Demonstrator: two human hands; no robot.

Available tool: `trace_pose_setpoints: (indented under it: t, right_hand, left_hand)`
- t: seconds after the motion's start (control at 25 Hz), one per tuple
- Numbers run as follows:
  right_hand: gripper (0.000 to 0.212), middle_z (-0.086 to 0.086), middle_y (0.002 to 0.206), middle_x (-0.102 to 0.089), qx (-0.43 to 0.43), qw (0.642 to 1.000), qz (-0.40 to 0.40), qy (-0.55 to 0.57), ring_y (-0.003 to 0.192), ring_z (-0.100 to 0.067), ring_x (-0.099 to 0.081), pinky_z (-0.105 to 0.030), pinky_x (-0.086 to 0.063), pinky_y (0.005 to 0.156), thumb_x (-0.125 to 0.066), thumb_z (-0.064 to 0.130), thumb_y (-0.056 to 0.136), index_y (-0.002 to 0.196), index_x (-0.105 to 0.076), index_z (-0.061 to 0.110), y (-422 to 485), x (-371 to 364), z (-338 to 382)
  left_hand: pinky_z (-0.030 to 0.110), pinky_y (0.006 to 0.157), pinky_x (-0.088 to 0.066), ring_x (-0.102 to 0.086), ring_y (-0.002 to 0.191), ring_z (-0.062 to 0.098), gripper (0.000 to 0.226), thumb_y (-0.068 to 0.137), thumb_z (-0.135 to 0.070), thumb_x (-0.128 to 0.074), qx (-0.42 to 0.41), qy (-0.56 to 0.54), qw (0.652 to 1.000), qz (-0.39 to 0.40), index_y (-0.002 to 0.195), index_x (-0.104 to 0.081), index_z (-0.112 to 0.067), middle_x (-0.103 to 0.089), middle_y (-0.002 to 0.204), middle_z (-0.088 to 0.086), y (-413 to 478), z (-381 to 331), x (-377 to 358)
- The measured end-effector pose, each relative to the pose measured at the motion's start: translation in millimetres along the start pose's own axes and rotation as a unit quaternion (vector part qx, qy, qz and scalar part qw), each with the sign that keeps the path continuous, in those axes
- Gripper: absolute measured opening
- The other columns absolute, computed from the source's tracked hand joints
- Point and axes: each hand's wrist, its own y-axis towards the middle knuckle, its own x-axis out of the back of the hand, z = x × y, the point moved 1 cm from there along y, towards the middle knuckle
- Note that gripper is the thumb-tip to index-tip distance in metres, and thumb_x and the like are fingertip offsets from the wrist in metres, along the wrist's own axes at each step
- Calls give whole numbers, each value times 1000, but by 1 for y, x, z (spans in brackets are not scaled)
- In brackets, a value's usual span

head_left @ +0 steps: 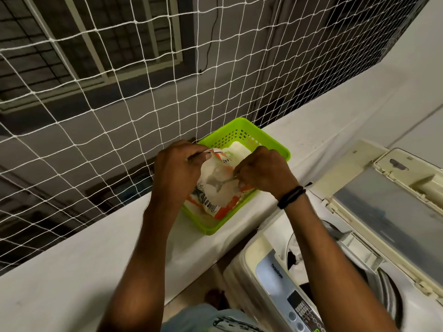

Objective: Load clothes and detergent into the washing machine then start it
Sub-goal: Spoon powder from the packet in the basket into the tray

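Head view: both hands work at the white-and-orange plastic detergent bag [214, 200], which lies in the lime-green perforated plastic basket [242, 125] on the white tabletop [84, 255], hard against the white rope net [119, 92].

Left hand [178, 167]: fingers curled, pinching the bag's top edge at approx 12 o'clock of the bag, holding the mouth open. Right hand [262, 172], w/ black wristband [291, 196]: fingers pinch the handle of a small pale spoon [223, 182]. The spoon bowl points toward 8–9 o'clock from that hand, down in the bag's open mouth. Can't tell how much powder is on it.

Bag's long axis runs roughly 12 to 6 o'clock, mouth at the far end.

Key relation: the off-white top-loading washing machine [275, 271] sits at approx 5 o'clock from the hands, lid [383, 207] up. Dark clothes [293, 258] show in the drum, so loading looks at least begun. Right hand is the nearer one to the drum & already has the spoon. Probably the scoop swings right & toward the body, clear over the basket rim, while the left hand keeps the bag steady. Risk: powder spilling on the tabletop or the machine's front panel en route.
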Motion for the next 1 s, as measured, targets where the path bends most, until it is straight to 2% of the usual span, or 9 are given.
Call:
trace_pose_setpoints:
  t: [0.12,0.28,0.36,0.44,0.48,0.56,0.64,0.8,1.0]
  right_hand:
    - [44,-6,100,-70,27,996,58,-61,99,-27,-66,-40,-56,83,-69,38,56,93,-77,15,1,5,5]
    - [25,-12,98,-73,15,997,71,13,101,-27,-66,-38,-54,91,-69,26,76,94,-78,11,3,9,7]
    - [34,-2,85,-74,5,996,91,14,94,-21,-67,-35,-55,88,-68,35,63,87,-80,15,2,11,5]
    - [57,-1,75,-75,-16,994,70,78,78,-18,-67,-36,-58,82,-60,44,39,85,-78,14,1,16,-1]
    - [56,0,69,-76,-20,992,59,112,69,-13,-65,-35,-59,77,-60,42,40,84,-77,13,0,19,-6]
    - [23,0,63,-75,-10,985,51,162,52,-5,-56,-25,-50,58,-65,23,62,76,-80,13,-8,26,-14]
    - [17,-6,61,-73,19,971,45,233,43,-7,-47,-20,-35,46,-64,4,74,72,-80,10,-19,32,-24]
    - [19,-17,59,-69,9,930,26,366,44,-17,-38,-21,-25,43,-62,-8,78,77,-79,1,-28,32,-48]
    - [17,-22,64,-67,-5,894,24,447,47,-18,-37,-22,-25,44,-64,-7,80,82,-79,1,-45,33,-71]
  left_hand:
    - [0,75,-37,-63,81,5,14,86,-23,-73,4,-3,1000,-4,97,-80,-19,-74,92,-3,-1,-2,-1]
    - [-3,73,-36,-61,79,3,14,86,-21,-74,4,-13,1000,-5,98,-79,-17,-75,91,-2,-3,-4,0]
    - [-2,73,-36,-64,80,6,14,85,-20,-75,8,-16,1000,-3,98,-79,-16,-74,92,-2,-2,-4,0]
    - [1,74,-40,-64,79,6,15,84,-20,-76,10,-21,1000,1,98,-79,-16,-74,93,-2,-3,-4,1]
    - [5,75,-44,-65,79,7,15,84,-21,-76,11,-27,1000,3,98,-79,-16,-74,93,-2,-3,-4,1]
    - [18,76,-51,-67,80,10,15,84,-21,-76,14,-31,999,5,98,-79,-18,-74,93,-2,-6,-7,2]
    - [24,77,-54,-68,80,12,16,83,-23,-76,12,-24,1000,2,98,-78,-19,-74,93,-2,-8,-9,1]
    - [9,78,-47,-66,86,9,18,83,-22,-77,21,-34,999,9,101,-78,-20,-73,99,-5,-15,-10,-2]
    - [32,91,-54,-65,103,15,28,83,-9,-74,-4,-10,1000,25,108,-74,-23,-68,111,-5,-25,-17,1]
